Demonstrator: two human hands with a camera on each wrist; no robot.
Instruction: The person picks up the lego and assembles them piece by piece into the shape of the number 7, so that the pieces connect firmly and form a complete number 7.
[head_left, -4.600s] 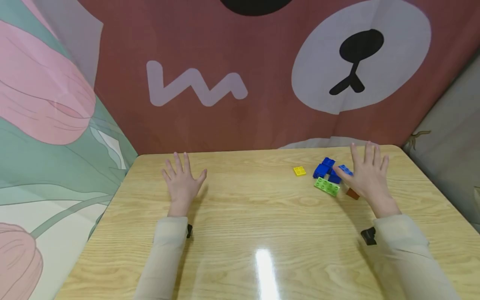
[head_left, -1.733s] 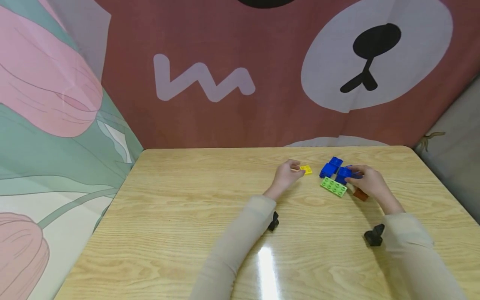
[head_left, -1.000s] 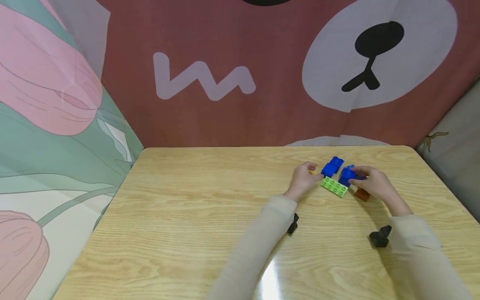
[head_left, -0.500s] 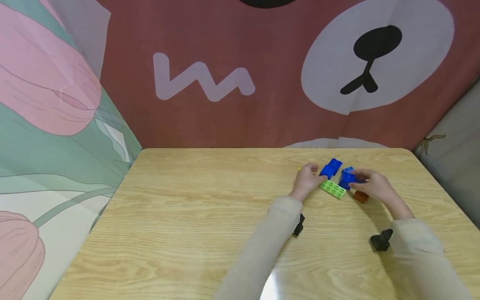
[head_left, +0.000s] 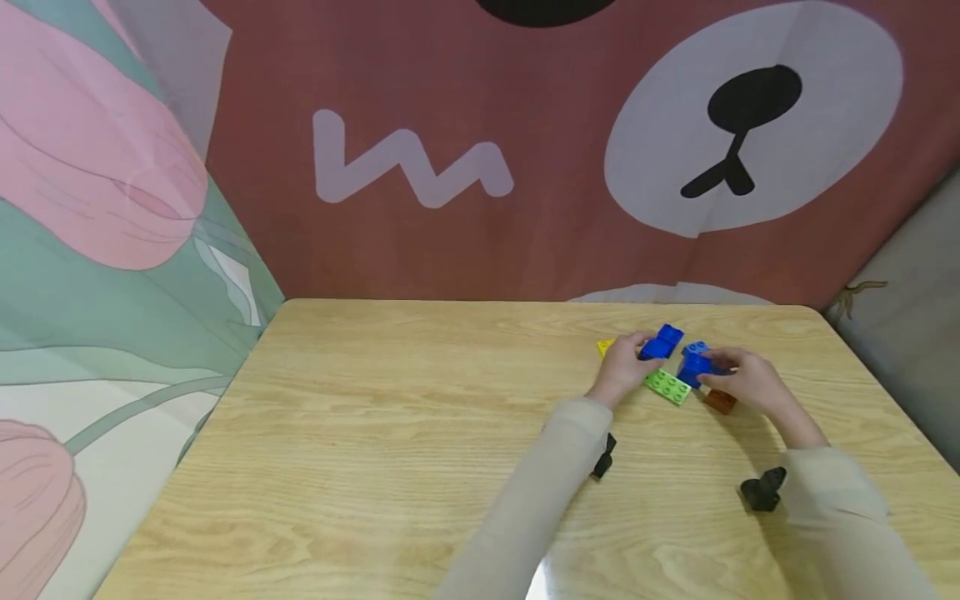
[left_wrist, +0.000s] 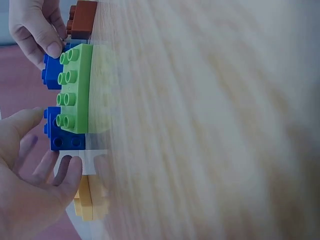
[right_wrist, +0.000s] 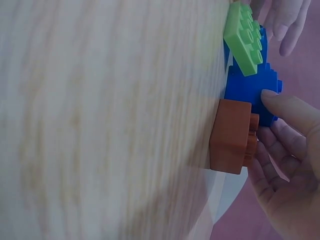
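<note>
My left hand (head_left: 621, 367) reaches round the near end of the left blue brick (head_left: 666, 337), its fingers spread and loosely bent. In the left wrist view the thumb tip is right at that brick's studs, and fingertips come close to its lower end. With thumb and fingers, my right hand (head_left: 750, 383) pinches a second blue brick (right_wrist: 250, 92); the fingers on its far side are partly hidden. A green brick (head_left: 669, 387) lies in front of both, overlapping them in the wrist views. Beside the right hand sits a brown brick (right_wrist: 231, 135).
A yellow brick (head_left: 603, 345) lies left of my left hand, partly covered by it. Behind the pinched brick shows a lighter blue brick (head_left: 696, 347). The wooden table (head_left: 375, 433) ends at a printed curtain (head_left: 450, 250). Black wrist devices (head_left: 763, 490) hang below both sleeves.
The left hand has come from the table's left side, past the yellow brick, to the left blue brick. The right hand went from outstretched to pinching a blue brick, which has shifted slightly.
</note>
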